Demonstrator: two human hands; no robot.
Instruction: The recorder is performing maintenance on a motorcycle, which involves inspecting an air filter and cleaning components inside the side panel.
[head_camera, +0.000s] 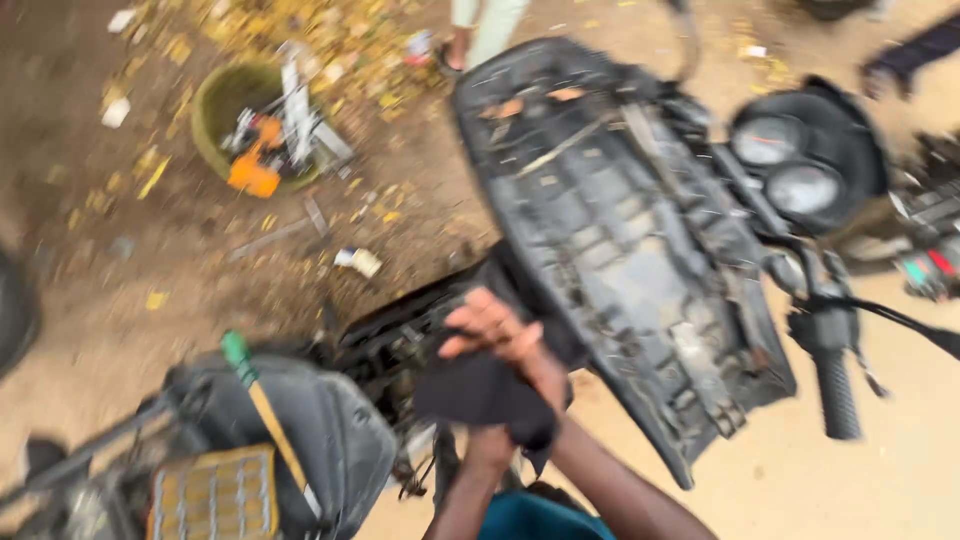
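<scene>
Black cloth appeared soft, light; right hand and left hand both gripped it, bunched, near upturned motorcycle seat.

A single head-worn camera looks steeply down, close over a motorcycle standing on sandy ground, blurred.

Motion blur smears the whole view. A black cloth covers the left hand — its fingers hidden. The tools in the round green basin are unreadable — a bystander's pale trousers are cut off at the top edge.
</scene>
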